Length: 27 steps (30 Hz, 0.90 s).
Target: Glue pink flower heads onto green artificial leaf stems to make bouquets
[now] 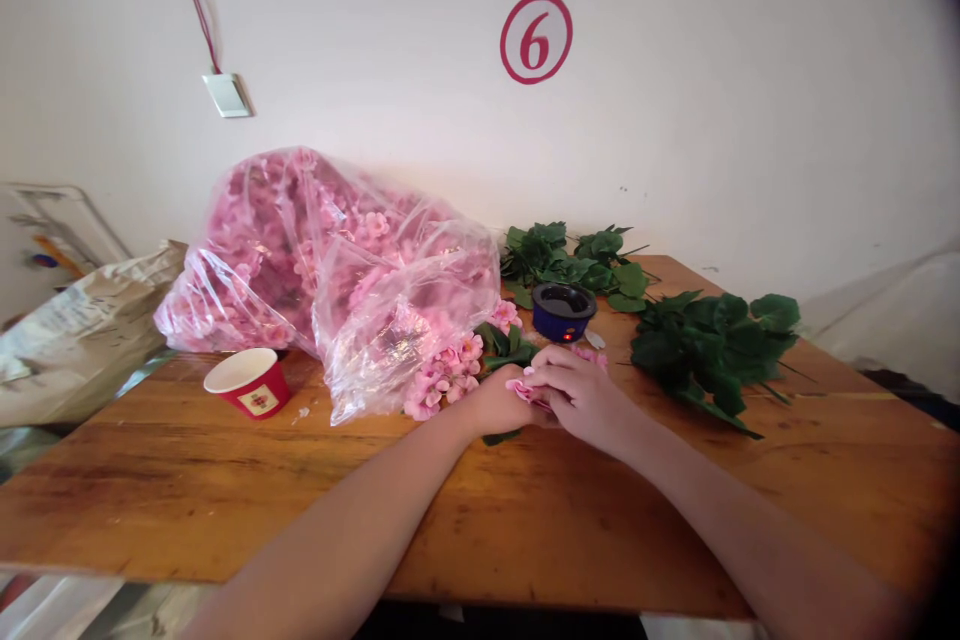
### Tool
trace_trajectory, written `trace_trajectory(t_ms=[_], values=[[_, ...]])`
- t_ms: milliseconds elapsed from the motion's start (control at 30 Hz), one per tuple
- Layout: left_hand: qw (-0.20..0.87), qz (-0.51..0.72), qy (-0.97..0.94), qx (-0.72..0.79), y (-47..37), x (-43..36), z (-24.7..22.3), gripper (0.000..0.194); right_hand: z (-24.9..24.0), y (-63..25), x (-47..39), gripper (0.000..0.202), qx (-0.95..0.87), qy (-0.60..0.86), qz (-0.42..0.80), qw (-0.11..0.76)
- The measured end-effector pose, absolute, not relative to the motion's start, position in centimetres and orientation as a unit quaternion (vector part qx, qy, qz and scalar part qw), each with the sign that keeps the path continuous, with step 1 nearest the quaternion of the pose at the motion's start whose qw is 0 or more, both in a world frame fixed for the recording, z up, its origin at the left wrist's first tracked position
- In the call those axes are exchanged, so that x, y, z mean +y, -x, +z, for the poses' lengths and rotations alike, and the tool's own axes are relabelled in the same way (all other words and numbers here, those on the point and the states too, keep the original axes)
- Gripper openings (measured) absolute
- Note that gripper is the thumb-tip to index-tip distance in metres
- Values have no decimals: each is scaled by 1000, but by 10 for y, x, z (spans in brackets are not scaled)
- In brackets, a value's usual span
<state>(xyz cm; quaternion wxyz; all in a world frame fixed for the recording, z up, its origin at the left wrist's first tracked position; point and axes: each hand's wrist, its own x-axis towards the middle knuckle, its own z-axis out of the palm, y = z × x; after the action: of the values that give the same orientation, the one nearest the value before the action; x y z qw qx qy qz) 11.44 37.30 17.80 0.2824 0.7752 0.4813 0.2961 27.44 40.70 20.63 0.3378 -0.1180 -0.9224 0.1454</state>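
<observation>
Both hands meet over the middle of the table. My left hand (508,404) is curled, its fingers mostly hidden behind my right hand. Dark green artificial leaves (510,345) stick out just beyond it, and a bit of green shows below it, so it seems closed around a leafy piece. With bent fingers, my right hand (581,392) pinches a pink artificial flower (527,389) against the left hand. A cluster of pink flowers (444,375) lies left of the hands. Just beyond them stands a small dark blue pot (564,312) with dark contents and a lit red light.
A large clear plastic bag (330,260) full of pink flowers fills the back left. A red paper cup (249,385) stands before it. Green leaf bunches (716,350) lie at the right, and more leaves (574,260) near the wall. The wooden table (225,480) has a close front edge.
</observation>
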Motion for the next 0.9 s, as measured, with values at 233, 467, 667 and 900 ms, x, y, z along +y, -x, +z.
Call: trace_trajectory(t_ms=[233, 467, 667, 900], values=[[301, 280, -787, 461, -110, 374, 181, 4, 219, -277, 395, 12, -932, 83, 190, 297], [309, 296, -761, 487, -114, 371, 180, 10, 209, -266, 393, 26, -900, 180, 209, 339], [410, 361, -706, 450, -116, 369, 184, 26, 206, -267, 396, 11, -878, 219, 287, 315], [449, 357, -670, 471, -112, 372, 182, 17, 216, -272, 401, 19, -899, 137, 271, 317]])
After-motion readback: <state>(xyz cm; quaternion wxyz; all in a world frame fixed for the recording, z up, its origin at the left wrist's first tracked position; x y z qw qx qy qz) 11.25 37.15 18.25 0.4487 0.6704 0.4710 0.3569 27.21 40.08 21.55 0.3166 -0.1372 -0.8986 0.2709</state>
